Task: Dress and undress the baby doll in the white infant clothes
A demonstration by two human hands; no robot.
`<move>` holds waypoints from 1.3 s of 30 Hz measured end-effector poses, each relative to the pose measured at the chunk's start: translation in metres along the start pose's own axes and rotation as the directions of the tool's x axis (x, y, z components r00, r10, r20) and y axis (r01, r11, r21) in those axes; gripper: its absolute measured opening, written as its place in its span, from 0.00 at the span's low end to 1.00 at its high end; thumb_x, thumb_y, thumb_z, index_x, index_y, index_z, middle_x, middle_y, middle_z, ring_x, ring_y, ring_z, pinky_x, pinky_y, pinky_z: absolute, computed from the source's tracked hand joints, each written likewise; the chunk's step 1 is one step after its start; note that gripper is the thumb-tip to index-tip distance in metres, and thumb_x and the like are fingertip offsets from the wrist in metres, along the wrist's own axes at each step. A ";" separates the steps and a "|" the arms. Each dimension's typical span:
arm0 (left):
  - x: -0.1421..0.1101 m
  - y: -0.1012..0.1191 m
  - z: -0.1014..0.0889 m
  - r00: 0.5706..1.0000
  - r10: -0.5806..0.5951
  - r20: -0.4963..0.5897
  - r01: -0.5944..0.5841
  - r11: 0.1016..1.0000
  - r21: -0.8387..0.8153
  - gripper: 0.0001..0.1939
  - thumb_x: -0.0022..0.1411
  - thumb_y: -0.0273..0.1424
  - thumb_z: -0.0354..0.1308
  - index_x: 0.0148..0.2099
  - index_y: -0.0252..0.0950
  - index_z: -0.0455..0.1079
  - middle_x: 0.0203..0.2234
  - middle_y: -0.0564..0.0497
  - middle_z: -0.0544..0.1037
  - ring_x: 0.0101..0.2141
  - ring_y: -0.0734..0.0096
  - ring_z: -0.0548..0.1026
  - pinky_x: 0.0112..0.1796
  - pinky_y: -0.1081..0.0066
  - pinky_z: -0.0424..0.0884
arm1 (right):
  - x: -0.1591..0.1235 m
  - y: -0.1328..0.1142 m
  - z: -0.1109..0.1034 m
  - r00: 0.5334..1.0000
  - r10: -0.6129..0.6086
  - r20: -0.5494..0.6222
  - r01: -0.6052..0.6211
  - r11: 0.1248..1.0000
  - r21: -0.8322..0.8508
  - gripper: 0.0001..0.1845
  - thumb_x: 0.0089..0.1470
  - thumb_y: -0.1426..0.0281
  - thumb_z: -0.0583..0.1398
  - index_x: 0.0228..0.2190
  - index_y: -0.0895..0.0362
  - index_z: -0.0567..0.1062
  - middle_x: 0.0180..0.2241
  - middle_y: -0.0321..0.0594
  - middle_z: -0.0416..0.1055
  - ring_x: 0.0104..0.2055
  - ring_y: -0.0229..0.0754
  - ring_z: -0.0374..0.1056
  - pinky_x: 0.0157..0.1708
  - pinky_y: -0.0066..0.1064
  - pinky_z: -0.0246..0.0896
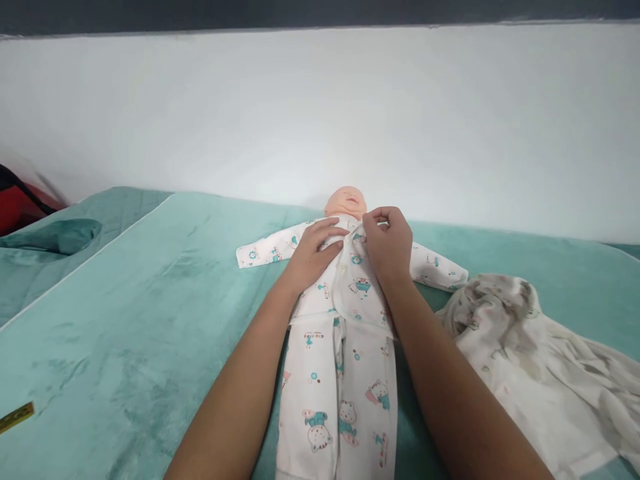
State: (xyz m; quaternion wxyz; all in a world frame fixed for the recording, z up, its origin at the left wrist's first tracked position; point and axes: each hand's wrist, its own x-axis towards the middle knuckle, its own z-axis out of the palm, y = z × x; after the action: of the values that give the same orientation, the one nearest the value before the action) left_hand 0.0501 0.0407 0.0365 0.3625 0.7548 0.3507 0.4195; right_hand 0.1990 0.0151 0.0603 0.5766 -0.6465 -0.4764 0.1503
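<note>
A baby doll (346,200) lies on its back, dressed in a white printed baby top (357,283) with long sleeves spread to both sides. Below the top, white printed baby pants (313,393) stretch toward me. My left hand (320,250) rests on the chest of the top with its fingers stretched out. Near the doll's neck, my right hand (387,237) pinches the edge of the top's front flap between thumb and fingertips. The flap's edge runs down the middle of the chest. The doll's hands are hidden in the sleeves.
A crumpled whitish patterned cloth (540,373) lies to the right on the teal bedspread (150,320). At the lower left is a yellow strip (17,418). A red and black object (20,203) stands at the left edge. Behind the bed rises a white wall (320,113).
</note>
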 end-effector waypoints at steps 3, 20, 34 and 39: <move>-0.014 0.001 0.002 1.000 0.003 0.013 -0.004 0.998 0.070 0.16 0.67 0.32 0.50 0.53 0.44 0.73 0.62 0.51 0.66 0.64 0.64 0.58 0.64 0.59 0.55 | -0.025 -0.009 -0.003 0.984 -0.055 0.170 0.081 0.985 -0.150 0.12 0.55 0.58 0.58 0.27 0.54 0.66 0.28 0.35 0.69 0.28 0.38 0.62 0.32 0.32 0.54; -0.016 0.005 0.002 0.999 0.002 0.045 -0.012 0.978 0.208 0.20 0.67 0.27 0.44 0.55 0.45 0.70 0.63 0.53 0.64 0.66 0.64 0.54 0.66 0.56 0.53 | -0.020 -0.008 -0.022 0.887 0.131 0.443 -0.055 0.982 -0.181 0.09 0.54 0.61 0.60 0.31 0.54 0.74 0.27 0.36 0.73 0.22 0.37 0.64 0.23 0.30 0.55; -0.016 0.005 0.004 0.997 0.065 0.050 -0.076 0.955 0.286 0.19 0.68 0.27 0.43 0.53 0.45 0.71 0.62 0.53 0.64 0.65 0.62 0.55 0.65 0.56 0.53 | -0.010 0.006 -0.037 0.758 0.106 0.643 -0.214 0.973 0.091 0.15 0.50 0.58 0.65 0.29 0.58 0.74 0.17 0.28 0.59 0.18 0.29 0.50 0.18 0.24 0.42; -0.015 0.005 0.004 0.997 0.061 0.056 -0.075 0.950 0.304 0.20 0.65 0.24 0.43 0.52 0.44 0.69 0.62 0.52 0.65 0.65 0.62 0.56 0.64 0.55 0.56 | -0.013 0.010 -0.029 0.803 0.060 0.594 -0.168 0.978 0.128 0.15 0.50 0.58 0.64 0.30 0.57 0.72 0.20 0.31 0.63 0.20 0.30 0.55 0.18 0.24 0.47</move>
State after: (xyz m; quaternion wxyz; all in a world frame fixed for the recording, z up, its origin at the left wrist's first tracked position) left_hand 0.0489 0.0244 0.0330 0.2346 0.8228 0.3766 0.3551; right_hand 0.2177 -0.0115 0.0553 0.4455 -0.5432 -0.5761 0.4178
